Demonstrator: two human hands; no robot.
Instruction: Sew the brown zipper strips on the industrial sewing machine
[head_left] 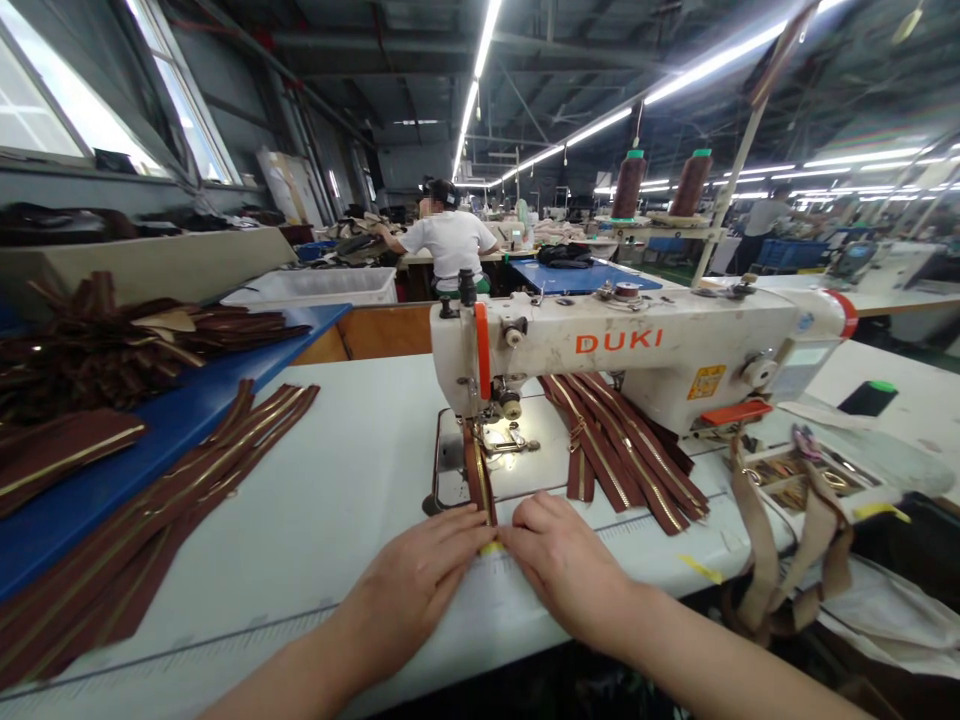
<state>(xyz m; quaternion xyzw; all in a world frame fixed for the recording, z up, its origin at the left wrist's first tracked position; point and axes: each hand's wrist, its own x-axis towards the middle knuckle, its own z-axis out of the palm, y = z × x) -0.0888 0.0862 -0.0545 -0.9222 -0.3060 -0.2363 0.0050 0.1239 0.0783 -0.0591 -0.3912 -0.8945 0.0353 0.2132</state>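
Observation:
A narrow brown zipper strip [478, 475] runs from under the presser foot of the white sewing machine [547, 340] toward me. At its near end, my left hand [420, 565] presses on the left edge, fingers together. My right hand [566, 565] is at the right edge of the same end, its fingers curled and its fingertips close to the left hand's. A bit of yellow shows between the hands. More brown zipper strips [622, 450] with metal teeth lie under the machine arm, right of the needle.
Long zipper strips [180, 490] lie at the left, by a blue board [172, 430] with piled brown pieces [90, 350]. A parts tray [810, 480] and hanging beige straps [821, 530] are at the right. A person in a white shirt [450, 245] sits ahead.

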